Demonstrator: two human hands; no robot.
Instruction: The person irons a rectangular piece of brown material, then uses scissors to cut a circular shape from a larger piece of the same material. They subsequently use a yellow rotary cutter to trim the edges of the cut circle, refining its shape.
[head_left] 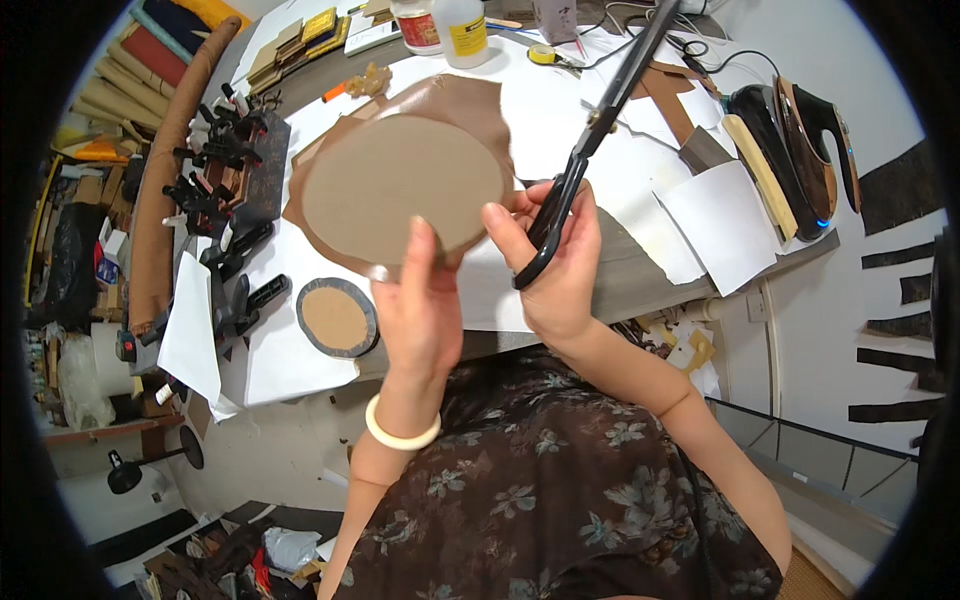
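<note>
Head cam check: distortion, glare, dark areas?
Head view: strong fisheye, the brown roll bows at left; corners fall off to black; in the same head view, pale sheen on the brown leather beyond the oval panel, and white paper looks bright.

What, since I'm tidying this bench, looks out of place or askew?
The white sheet at right lies askew, overlapping an uneven paper scrap, one corner near the front edge of the table, so the spot looks untidy.
</note>
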